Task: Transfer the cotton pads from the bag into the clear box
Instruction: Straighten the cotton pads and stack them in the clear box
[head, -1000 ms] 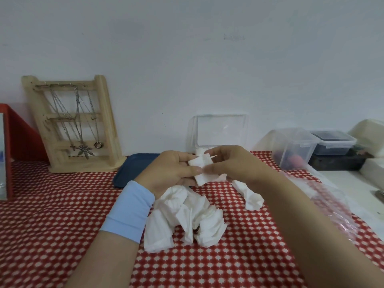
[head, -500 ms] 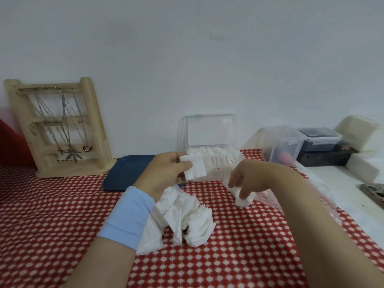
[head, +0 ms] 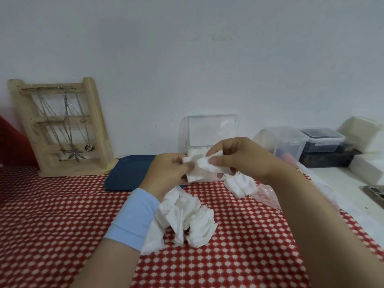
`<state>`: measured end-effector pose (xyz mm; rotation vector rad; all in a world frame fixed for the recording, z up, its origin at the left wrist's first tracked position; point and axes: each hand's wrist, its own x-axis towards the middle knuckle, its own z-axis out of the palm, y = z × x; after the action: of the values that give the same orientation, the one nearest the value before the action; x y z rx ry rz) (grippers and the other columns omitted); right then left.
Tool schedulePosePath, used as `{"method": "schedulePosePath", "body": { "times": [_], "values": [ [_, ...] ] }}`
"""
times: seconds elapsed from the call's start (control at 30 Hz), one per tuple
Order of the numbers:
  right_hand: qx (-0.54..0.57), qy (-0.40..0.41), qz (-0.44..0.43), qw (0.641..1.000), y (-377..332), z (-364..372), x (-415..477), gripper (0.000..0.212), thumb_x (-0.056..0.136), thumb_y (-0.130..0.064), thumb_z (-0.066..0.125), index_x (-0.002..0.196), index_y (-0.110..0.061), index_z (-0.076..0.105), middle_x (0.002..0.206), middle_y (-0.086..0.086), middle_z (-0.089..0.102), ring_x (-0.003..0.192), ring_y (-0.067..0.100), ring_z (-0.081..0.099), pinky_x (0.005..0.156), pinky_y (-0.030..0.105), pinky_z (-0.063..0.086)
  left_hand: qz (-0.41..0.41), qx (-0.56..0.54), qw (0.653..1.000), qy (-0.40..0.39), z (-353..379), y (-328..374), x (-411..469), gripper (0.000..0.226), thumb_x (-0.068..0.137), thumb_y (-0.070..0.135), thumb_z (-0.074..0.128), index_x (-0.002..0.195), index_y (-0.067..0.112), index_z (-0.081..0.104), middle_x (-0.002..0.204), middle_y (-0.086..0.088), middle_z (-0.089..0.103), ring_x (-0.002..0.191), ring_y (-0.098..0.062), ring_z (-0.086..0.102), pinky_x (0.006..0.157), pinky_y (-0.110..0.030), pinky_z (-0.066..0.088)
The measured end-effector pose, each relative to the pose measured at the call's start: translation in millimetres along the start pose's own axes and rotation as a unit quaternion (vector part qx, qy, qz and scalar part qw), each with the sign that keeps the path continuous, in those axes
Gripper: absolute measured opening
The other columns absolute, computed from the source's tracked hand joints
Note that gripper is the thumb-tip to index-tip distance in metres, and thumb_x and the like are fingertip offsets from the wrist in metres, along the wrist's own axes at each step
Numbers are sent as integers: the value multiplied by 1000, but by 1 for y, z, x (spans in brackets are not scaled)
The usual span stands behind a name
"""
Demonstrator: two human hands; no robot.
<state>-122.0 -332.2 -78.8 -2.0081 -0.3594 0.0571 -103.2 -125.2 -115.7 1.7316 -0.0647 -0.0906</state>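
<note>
My left hand (head: 167,173) holds a small stack of white cotton pads (head: 192,170) above the table. My right hand (head: 239,157) pinches one more cotton pad (head: 204,163) against that stack. Behind both hands stands the clear box (head: 209,132), its lid raised against the wall and a row of pads inside. A heap of loose pads (head: 187,219) lies on the cloth under my left wrist. A smaller pile of pads (head: 241,185) lies under my right hand. The clear bag (head: 268,196) lies crumpled at the right, partly hidden by my right forearm.
A wooden jewellery stand (head: 62,127) with necklaces leans at the wall on the left. A dark blue tray (head: 128,173) lies beside it. Clear tubs (head: 291,142), a dark box (head: 324,159) and white blocks (head: 361,129) crowd the right. The red patterned cloth (head: 52,215) covers the table.
My right hand has come up from the small pile on the cloth with a pad and brought it to the stack in my left hand. The view has shifted slightly.
</note>
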Motion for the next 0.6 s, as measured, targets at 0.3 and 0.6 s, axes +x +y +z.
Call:
{"method": "schedulePosePath", "body": {
  "times": [0.3, 0.6],
  "values": [
    [-55, 25, -17, 998, 0, 17, 9, 33, 85, -1, 77, 111, -21, 76, 80, -5, 75, 69, 6, 68, 70, 19, 56, -34, -60, 997, -40, -4, 4, -3, 15, 97, 15, 67, 102, 3, 75, 91, -12, 79, 84, -23, 78, 71, -32, 63],
    [-181, 100, -51, 977, 0, 28, 15, 59, 77, -33, 86, 128, -40, 58, 97, -15, 66, 77, 3, 63, 73, 18, 48, -14, -40, 990, -138, -11, 8, -6, 23, 95, 21, 69, 111, 7, 74, 92, -6, 79, 88, -20, 77, 84, -34, 61]
  ]
}}
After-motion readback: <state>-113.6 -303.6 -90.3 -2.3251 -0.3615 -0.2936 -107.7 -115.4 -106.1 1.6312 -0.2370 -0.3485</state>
